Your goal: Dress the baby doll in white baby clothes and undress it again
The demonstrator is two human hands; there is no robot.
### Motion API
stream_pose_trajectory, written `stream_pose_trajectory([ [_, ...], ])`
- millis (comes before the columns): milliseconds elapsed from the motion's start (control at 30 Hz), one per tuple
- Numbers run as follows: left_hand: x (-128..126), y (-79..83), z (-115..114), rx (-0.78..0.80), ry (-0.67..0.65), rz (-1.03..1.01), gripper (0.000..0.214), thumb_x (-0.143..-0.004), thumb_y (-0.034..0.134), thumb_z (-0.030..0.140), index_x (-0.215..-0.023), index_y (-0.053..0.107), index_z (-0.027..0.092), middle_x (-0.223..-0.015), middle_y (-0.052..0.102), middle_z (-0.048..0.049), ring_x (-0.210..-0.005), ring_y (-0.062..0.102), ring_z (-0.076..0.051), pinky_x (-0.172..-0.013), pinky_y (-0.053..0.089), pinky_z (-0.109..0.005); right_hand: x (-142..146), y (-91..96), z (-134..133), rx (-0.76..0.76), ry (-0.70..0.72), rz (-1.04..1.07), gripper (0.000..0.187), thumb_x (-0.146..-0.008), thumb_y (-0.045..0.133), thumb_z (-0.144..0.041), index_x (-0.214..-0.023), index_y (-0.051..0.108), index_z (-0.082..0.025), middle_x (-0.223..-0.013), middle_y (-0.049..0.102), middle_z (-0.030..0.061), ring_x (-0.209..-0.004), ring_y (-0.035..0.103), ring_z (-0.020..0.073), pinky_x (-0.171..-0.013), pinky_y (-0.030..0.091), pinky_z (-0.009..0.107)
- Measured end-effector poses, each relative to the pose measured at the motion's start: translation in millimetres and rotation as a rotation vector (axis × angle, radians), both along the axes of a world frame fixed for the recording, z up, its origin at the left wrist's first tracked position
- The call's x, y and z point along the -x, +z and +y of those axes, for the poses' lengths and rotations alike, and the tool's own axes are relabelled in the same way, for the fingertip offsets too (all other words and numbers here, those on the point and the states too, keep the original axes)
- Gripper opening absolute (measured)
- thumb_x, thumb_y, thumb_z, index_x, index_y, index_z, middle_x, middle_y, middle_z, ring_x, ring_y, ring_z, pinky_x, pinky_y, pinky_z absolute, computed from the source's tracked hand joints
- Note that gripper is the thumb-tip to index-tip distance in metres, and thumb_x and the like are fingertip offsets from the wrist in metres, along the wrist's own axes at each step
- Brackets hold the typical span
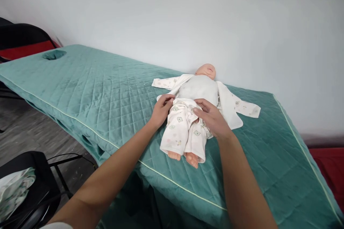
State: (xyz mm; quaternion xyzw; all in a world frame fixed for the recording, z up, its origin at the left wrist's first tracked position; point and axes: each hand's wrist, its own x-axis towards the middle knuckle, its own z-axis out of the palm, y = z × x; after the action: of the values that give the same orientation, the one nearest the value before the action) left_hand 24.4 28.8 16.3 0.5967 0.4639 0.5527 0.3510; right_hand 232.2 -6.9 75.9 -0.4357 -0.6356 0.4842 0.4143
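Observation:
A baby doll lies on its back on a green quilted massage table, head toward the wall. It wears white printed trousers, and an open white printed top is spread out under it with the sleeves flat to both sides. Its bare feet stick out toward me. My left hand pinches the waistband of the trousers at the doll's left-hand side in view. At the other side of the waist, my right hand has its fingers curled on the waistband.
The table has a face hole at its far left end and stands against a white wall. A black chair at lower left holds a bundled printed cloth. Another black-and-red chair stands at far left. A red surface shows at lower right.

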Motion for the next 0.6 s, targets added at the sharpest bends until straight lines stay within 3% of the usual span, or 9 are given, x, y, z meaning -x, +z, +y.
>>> stream_pose_trajectory([
  [100, -1, 0.7, 10, 0.157, -0.104, -0.158, 0.030, -0.089, 0.060, 0.045, -0.102, 0.072, 0.019, -0.097, 0.072, -0.0040, -0.085, 0.064, -0.017, -0.077, 0.052, -0.030, -4, -4.8, 2, 0.001, -0.036, 0.028, 0.035, -0.090, 0.061, -0.054, -0.109, 0.065, -0.025, -0.096, 0.069, 0.0015, -0.087, 0.064, 0.0185, -0.077, 0.052, 0.029],
  [200, 0, 1.4, 11, 0.223, -0.177, -0.282, 0.030, -0.082, 0.069, 0.044, -0.094, 0.074, 0.018, -0.096, 0.074, -0.0043, -0.082, 0.064, -0.016, -0.077, 0.051, -0.029, -4, -9.2, 3, -0.005, -0.073, 0.043, 0.028, -0.090, 0.064, -0.049, -0.104, 0.068, -0.025, -0.089, 0.067, -0.0004, -0.083, 0.061, 0.0163, -0.075, 0.049, 0.027],
  [367, 1, 6.7, 6, 0.315, -0.234, -0.303, 0.023, -0.074, 0.076, 0.037, -0.086, 0.077, 0.017, -0.087, 0.074, -0.0035, -0.079, 0.062, -0.016, -0.074, 0.049, -0.027, -2, -10.0, 3, 0.019, -0.031, 0.169, 0.017, -0.088, 0.070, -0.038, -0.100, 0.071, -0.025, -0.083, 0.069, -0.0014, -0.076, 0.060, 0.0132, -0.070, 0.046, 0.025],
  [500, 2, 9.8, 3, 0.282, -0.341, -0.236, 0.016, -0.072, 0.076, 0.028, -0.084, 0.078, 0.017, -0.089, 0.071, -0.0039, -0.081, 0.060, -0.017, -0.076, 0.046, -0.027, -3, -8.7, 2, -0.004, 0.013, 0.169, 0.013, -0.087, 0.072, -0.033, -0.099, 0.072, -0.026, -0.095, 0.074, 0.0007, -0.086, 0.065, 0.0149, -0.077, 0.048, 0.027],
  [600, 7, 10.0, 1, 0.193, -0.482, -0.160, 0.016, -0.076, 0.076, 0.030, -0.086, 0.078, 0.018, -0.091, 0.063, -0.0036, -0.083, 0.056, -0.016, -0.075, 0.042, -0.027, -3, -9.4, 2, -0.012, 0.018, 0.152, 0.013, -0.087, 0.073, -0.033, -0.098, 0.072, -0.026, -0.093, 0.074, 0.0007, -0.087, 0.066, 0.0150, -0.077, 0.049, 0.027],
])
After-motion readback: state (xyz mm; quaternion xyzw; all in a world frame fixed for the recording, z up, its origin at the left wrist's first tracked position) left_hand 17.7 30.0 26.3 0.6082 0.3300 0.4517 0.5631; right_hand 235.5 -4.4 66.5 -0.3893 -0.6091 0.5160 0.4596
